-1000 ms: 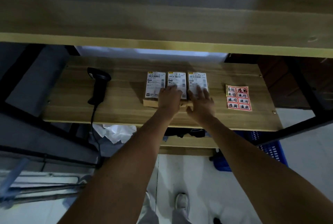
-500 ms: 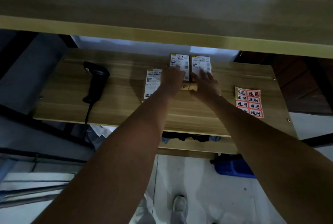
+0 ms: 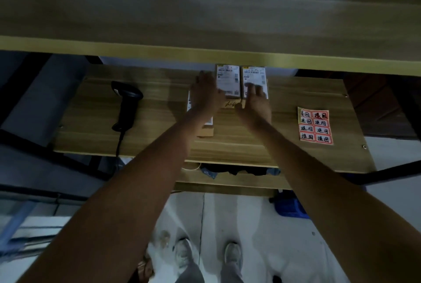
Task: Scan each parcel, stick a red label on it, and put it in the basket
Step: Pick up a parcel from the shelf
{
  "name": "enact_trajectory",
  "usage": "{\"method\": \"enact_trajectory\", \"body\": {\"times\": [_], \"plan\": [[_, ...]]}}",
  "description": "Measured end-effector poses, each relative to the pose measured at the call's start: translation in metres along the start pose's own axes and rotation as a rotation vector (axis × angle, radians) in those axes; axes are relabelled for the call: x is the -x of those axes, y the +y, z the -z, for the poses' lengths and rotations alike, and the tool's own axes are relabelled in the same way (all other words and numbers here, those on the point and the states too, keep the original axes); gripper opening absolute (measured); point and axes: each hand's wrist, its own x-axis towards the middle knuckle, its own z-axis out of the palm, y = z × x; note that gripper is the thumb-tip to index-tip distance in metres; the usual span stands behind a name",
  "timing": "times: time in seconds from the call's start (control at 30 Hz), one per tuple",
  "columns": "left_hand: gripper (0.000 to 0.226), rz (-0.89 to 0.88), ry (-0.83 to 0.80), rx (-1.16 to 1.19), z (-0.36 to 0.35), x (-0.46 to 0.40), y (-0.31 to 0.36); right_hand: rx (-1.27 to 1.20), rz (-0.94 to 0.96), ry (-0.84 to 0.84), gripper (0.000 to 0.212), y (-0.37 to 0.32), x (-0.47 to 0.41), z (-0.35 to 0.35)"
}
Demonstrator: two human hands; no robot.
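Three small cardboard parcels with white shipping labels lie on the wooden shelf. The middle parcel and the right parcel sit side by side at the shelf's back. My left hand lies flat against the middle parcel's left side. My right hand rests with straight fingers on the right parcel. The left parcel stays nearer the front, mostly hidden under my left wrist. A sheet of red labels lies at the right. A black barcode scanner lies at the left.
An upper wooden shelf overhangs the back of the working shelf. A blue basket stands on the floor under the shelf's right side. Black metal frame bars run at both sides. My feet are on the pale floor below.
Both hands have pushed the middle and right parcels away to the back of the shelf. The left parcel stayed near the front. My left hand shifted to the middle parcel's left side.
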Motion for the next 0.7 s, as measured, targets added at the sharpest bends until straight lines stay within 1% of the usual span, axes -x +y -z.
{"method": "enact_trajectory", "body": {"times": [0.03,0.1,0.17,0.23,0.3,0.4,0.53,0.6,0.63,0.7], "plan": [[0.048,0.125,-0.002,0.069,0.007,0.009,-0.007,-0.059,-0.005,-0.004,0.051,-0.008,0.011,-0.002],[0.061,0.338,-0.087,0.116,0.015,0.029,-0.026,-0.145,0.012,-0.041,0.039,-0.022,0.033,-0.011],[0.068,0.448,-0.162,0.139,0.015,0.050,-0.047,-0.214,0.011,-0.066,0.031,-0.036,0.047,-0.025],[0.072,0.524,-0.201,0.194,0.009,0.064,-0.064,-0.253,-0.055,-0.117,0.026,-0.048,0.051,-0.038],[0.073,0.574,-0.232,0.256,0.002,0.066,-0.077,-0.302,-0.150,-0.192,0.031,-0.056,0.049,-0.047],[0.074,0.565,-0.311,0.361,-0.005,0.065,-0.088,-0.422,-0.230,-0.268,0.033,-0.062,0.045,-0.059],[0.056,0.535,-0.356,0.454,-0.010,0.066,-0.091,-0.529,-0.316,-0.269,0.036,-0.065,0.043,-0.065],[0.045,0.576,-0.331,0.637,0.003,0.069,-0.083,-0.517,-0.350,-0.264,0.038,-0.065,0.046,-0.066],[0.047,0.630,-0.308,0.736,0.009,0.071,-0.081,-0.509,-0.355,-0.257,0.039,-0.068,0.049,-0.066],[0.057,0.747,-0.241,0.900,0.014,0.076,-0.082,-0.500,-0.355,-0.224,0.039,-0.076,0.057,-0.066]]}}
